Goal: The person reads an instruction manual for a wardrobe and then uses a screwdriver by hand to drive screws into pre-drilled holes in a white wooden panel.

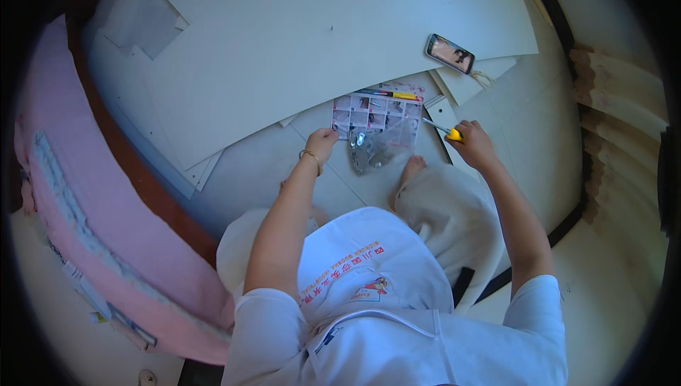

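Here the left hand (323,141) pinches the instruction sheet (377,112), the right hand (474,145) grips a yellow-handled screwdriver (441,129), and a clear bag (376,150) lies between them.

Screwdriver (447,131): yellow handle. Instruction sheet (377,112): grid of pinkish-grey picture panels. Panels (298,38): plain white. Mattress (106,194): pink. Shirt (376,315): white with red print. Bracelet (310,155): apparently gold-coloured.
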Tool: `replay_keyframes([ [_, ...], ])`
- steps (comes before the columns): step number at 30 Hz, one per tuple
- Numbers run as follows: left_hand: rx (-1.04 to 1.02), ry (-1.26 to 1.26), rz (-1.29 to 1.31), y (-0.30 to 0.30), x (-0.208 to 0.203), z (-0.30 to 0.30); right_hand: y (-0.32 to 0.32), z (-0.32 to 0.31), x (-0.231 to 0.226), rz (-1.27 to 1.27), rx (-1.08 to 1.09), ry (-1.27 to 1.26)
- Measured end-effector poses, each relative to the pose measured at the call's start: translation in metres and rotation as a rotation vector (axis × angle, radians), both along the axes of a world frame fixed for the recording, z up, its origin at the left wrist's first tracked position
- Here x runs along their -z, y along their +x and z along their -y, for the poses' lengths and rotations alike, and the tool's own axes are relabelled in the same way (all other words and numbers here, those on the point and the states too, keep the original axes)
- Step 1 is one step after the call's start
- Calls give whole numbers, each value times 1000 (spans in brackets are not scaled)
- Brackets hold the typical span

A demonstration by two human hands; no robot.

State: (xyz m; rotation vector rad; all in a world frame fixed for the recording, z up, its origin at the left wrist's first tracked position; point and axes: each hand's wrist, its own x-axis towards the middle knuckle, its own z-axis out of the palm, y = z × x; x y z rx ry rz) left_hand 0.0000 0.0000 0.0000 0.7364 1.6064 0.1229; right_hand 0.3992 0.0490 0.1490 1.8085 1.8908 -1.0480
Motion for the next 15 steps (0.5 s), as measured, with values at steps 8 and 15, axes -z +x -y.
replay_keyframes([
  [8, 114, 448, -900, 79, 128, -23, -75, -62, 222, -373, -613, 417],
  [15, 244, 378, -560, 68, 28, -34, -109, -19, 266, -250, -621, 625],
])
